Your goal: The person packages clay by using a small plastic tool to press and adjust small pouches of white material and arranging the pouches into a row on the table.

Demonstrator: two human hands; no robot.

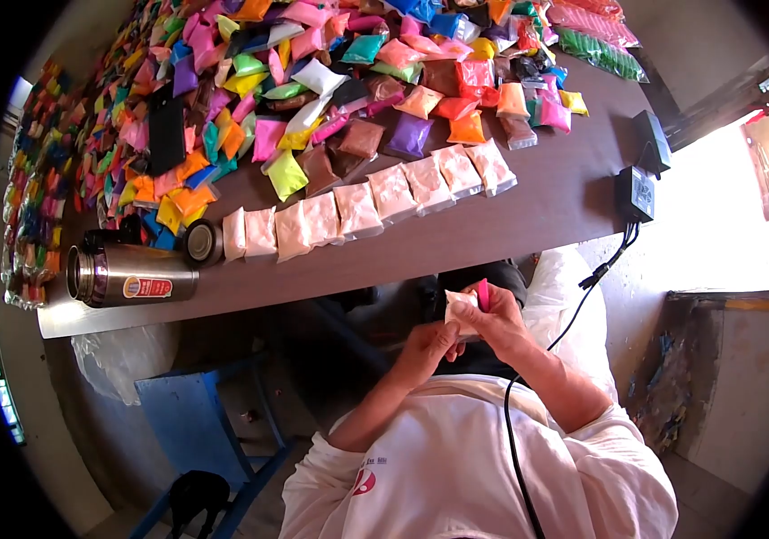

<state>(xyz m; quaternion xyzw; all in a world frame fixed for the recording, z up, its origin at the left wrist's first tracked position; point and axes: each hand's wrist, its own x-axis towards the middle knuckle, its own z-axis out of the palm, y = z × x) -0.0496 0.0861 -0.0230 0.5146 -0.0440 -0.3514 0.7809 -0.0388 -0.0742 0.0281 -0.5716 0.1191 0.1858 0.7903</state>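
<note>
In front of my lap, below the table edge, both hands meet around a small clear packet of pale powder (461, 309). My left hand (431, 349) pinches its lower part, with the fingers curled in. My right hand (498, 323) is closed at the packet's right side, thumb over its face. A bright pink piece (483, 293) sticks up at the right fingers; its kind is not clear. Nearest on the table is a row of several similar pale powder packets (355, 212), laid side by side and slightly overlapping.
A heap of colourful packets (250, 85) covers the table's far and left parts. A steel thermos (137, 274) lies on its side near the front edge, beside its lid (203, 242). A black box (636, 195) trails a cable toward me. A blue chair (191, 422) stands lower left.
</note>
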